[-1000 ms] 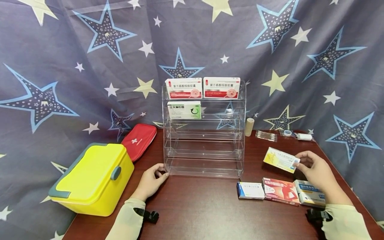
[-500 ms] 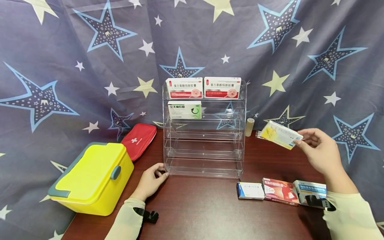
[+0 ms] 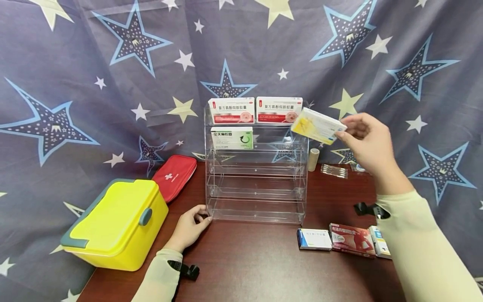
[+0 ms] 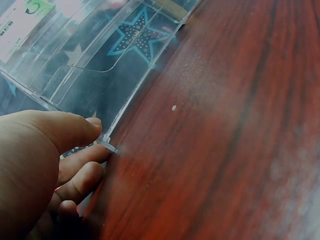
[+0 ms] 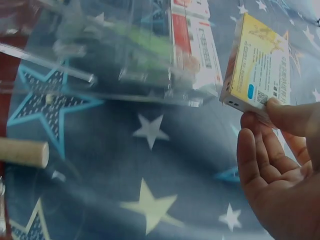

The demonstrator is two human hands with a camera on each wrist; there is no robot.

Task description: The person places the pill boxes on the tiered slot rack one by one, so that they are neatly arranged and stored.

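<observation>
The yellow-and-white box (image 3: pixel 318 126), pinched in the right hand (image 3: pixel 369 141) by the upper right of the rack (image 3: pixel 255 170), is best levelled before lowering, while the left hand (image 3: pixel 189 227) grips the rack's bottom-left corner.

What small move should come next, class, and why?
Probably ease the yellow box into the second row down on the rack, beside the green box: the right hand holds it near that row's right end, where no box stands.
</observation>
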